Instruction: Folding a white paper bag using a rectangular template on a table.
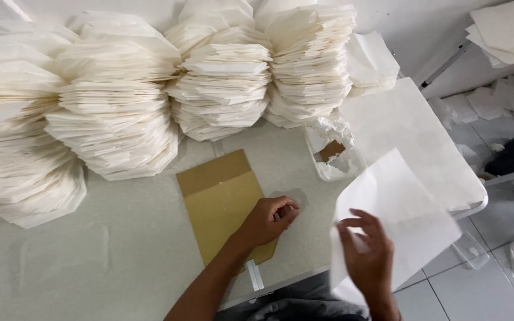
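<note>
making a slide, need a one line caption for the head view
Left hand rests on a brown cardboard sheet while the right hand lifts a white paper sheet beside fanned paper stacks.

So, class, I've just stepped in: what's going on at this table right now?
A person is working with paper at a pale table. Their left hand rests, curled, on the edge of a brown cardboard sheet lying flat on the table. Their right hand holds up a single white paper sheet by its lower edge. Tall fanned stacks of folded white paper line the back, and more flat sheets lie to the right.
</note>
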